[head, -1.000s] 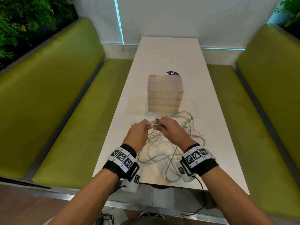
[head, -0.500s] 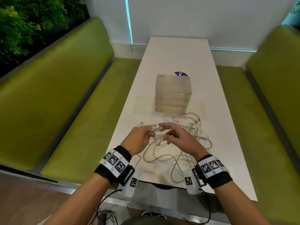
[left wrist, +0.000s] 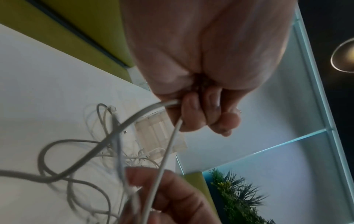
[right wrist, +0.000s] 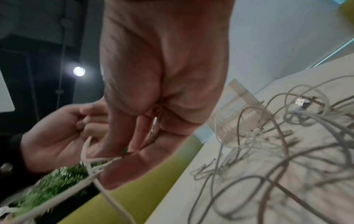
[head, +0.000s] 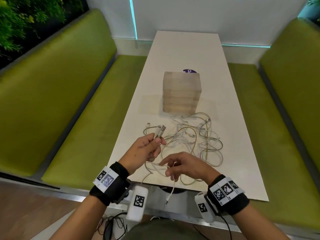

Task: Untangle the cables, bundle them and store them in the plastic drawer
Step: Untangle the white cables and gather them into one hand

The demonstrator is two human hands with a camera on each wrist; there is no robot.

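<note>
A tangle of white and beige cables [head: 195, 141] lies on the white table [head: 187, 49] in front of the translucent plastic drawer unit [head: 181, 92]. My left hand [head: 156, 141] grips cable ends, and their USB plugs [head: 160, 131] stick out above its fingers. In the left wrist view its fingers [left wrist: 193, 112] curl round two cables [left wrist: 168, 144]. My right hand [head: 168, 168] pinches a thin white cable [head: 173, 186] near the table's front edge. That cable's free end hangs below the edge. The right wrist view shows the cable [right wrist: 91, 162] crossing the fingertips [right wrist: 99, 150].
Green benches [head: 60, 94] flank the narrow table on both sides. A purple sticker [head: 189, 71] lies behind the drawer unit. Cable loops reach the table's front edge [head: 190, 186]. White wall stands at the far end.
My hands have parted: the right one has slid back along a cable toward the front edge, while the left keeps hold of the plug ends, now raised a little.
</note>
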